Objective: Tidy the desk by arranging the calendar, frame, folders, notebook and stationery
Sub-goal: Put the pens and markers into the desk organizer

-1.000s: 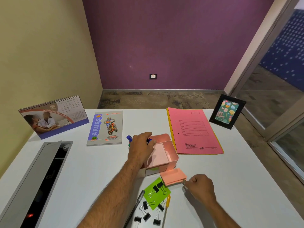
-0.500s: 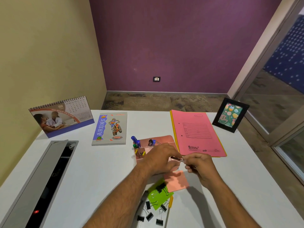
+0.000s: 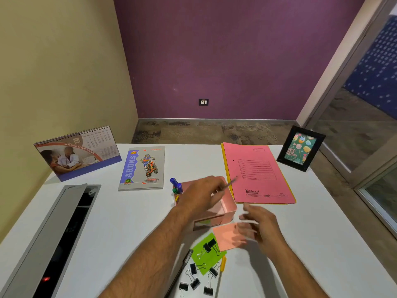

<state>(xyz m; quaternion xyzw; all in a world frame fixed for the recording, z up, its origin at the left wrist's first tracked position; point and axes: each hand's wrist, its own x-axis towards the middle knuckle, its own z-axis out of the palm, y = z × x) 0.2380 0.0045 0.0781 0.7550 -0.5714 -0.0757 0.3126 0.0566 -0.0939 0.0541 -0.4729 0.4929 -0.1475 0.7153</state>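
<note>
Gripping a thin pen [image 3: 228, 183] between curled fingers, the left hand [image 3: 203, 195] hangs over the pink organiser [image 3: 227, 208] near the middle of the desk [image 3: 133, 222], the pen's tip slanting up toward the folders. The right hand [image 3: 261, 224] is blurred, its fingers spread loose and holding nothing, just above the pink sticky pad [image 3: 227, 235] that lies against the organiser's near side. A blue marker [image 3: 176, 183] and some green and yellow bits stand at the organiser's left end.

Toward the near edge lies a green sticky pad [image 3: 207, 258] with black binder clips [image 3: 194, 281] on and around it, a dark pen [image 3: 182, 266] to its left and a yellow pen [image 3: 222, 264] to its right.

Beside the organiser on its right, the pink folder [image 3: 257, 175] lies flat on a yellow one [image 3: 223, 162], reaching to the far edge. The frame [image 3: 300, 148] stands upright at the far right corner. The notebook [image 3: 142, 167] lies flat left of the organiser, toward the far edge, and the calendar [image 3: 77, 151] stands at the far left corner. A grey cable hatch [image 3: 49, 239] with its lid raised runs along the left edge.
</note>
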